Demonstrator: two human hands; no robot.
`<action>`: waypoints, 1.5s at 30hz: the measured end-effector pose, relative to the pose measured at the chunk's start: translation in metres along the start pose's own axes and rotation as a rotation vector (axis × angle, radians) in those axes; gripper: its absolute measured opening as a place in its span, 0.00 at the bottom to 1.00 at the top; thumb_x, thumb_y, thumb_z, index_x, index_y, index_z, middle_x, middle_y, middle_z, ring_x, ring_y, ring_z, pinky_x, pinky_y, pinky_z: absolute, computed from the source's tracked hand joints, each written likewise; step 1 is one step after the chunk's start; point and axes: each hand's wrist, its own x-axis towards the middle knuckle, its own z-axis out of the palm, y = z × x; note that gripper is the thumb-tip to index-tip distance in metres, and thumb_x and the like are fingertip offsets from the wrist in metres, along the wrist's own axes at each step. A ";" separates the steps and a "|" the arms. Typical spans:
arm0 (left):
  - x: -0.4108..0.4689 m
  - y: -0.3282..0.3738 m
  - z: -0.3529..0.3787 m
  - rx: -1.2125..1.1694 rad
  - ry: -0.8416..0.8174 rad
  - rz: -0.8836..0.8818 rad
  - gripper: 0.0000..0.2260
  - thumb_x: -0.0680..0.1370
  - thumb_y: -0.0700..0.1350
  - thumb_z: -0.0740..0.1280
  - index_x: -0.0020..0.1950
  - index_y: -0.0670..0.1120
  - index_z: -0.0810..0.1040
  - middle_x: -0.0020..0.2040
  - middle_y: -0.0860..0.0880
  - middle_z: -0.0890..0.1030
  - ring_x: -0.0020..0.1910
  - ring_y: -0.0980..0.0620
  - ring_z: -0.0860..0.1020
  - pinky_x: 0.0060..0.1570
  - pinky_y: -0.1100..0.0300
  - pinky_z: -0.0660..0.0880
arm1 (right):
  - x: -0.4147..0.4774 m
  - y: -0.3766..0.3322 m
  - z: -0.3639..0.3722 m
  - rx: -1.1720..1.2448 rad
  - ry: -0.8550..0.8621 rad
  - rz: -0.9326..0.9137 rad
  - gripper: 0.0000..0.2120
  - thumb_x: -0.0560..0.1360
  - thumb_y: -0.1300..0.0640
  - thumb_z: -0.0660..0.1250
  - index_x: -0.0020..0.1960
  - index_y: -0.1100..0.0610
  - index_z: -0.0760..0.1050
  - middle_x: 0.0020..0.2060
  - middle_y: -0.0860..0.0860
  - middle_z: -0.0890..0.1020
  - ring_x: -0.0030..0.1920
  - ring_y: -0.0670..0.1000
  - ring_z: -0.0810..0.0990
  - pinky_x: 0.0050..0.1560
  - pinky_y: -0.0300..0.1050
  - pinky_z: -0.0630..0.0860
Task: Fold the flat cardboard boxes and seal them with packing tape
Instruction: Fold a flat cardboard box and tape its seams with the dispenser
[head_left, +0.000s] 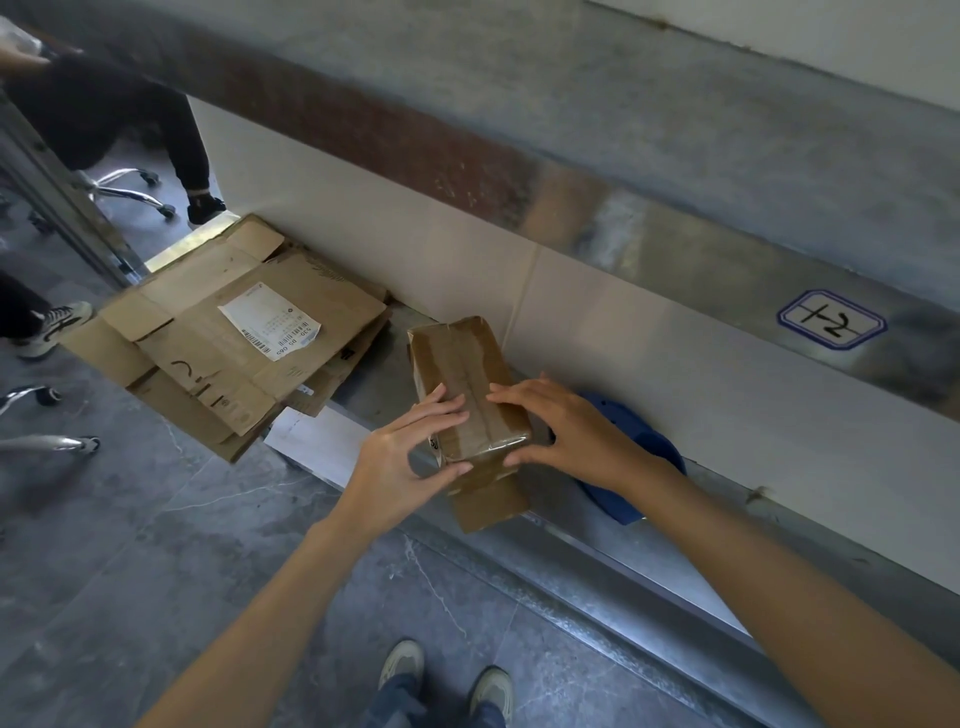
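I have both hands on a small cardboard box (467, 364), which stands on the low ledge (371, 397) along the wall, a little to the right of the pile of flat cardboard boxes (208, 364). This box is already folded into shape, and glossy brown packing tape runs along its top seam and over the near edge. The left hand (410, 452) grips the near left corner, with its fingers (441, 410) on the top and the thumb against the end face. The right hand (571, 431) lies flat with straight fingers pressing on the taped top, and its thumb is at the near edge. I judge that I am smoothing the tape down, so this box is nearly finished; I cannot see its far end or its bottom. A blue object (639, 447), perhaps the tape dispenser, lies just behind the right hand. The pile is not yet folded and holds several pieces, so most of the task is left.
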 end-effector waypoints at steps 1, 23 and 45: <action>0.000 0.001 0.001 -0.002 0.010 -0.005 0.25 0.70 0.48 0.79 0.65 0.45 0.80 0.68 0.54 0.77 0.75 0.57 0.67 0.73 0.57 0.67 | 0.001 -0.001 0.001 0.000 0.013 0.009 0.35 0.69 0.44 0.76 0.73 0.48 0.68 0.70 0.42 0.71 0.70 0.40 0.66 0.75 0.36 0.47; -0.007 0.017 0.020 -0.036 0.100 -0.089 0.24 0.68 0.43 0.81 0.62 0.47 0.82 0.65 0.56 0.80 0.71 0.58 0.72 0.75 0.61 0.60 | 0.010 -0.002 -0.020 0.061 0.041 0.080 0.33 0.67 0.61 0.79 0.70 0.49 0.73 0.66 0.40 0.70 0.66 0.36 0.67 0.62 0.22 0.60; 0.057 -0.027 -0.031 0.125 -0.058 -0.071 0.33 0.60 0.54 0.83 0.62 0.49 0.79 0.66 0.48 0.72 0.65 0.46 0.71 0.64 0.54 0.69 | -0.018 -0.036 0.017 0.138 0.320 0.467 0.25 0.80 0.44 0.62 0.75 0.49 0.65 0.73 0.46 0.67 0.73 0.44 0.64 0.72 0.39 0.61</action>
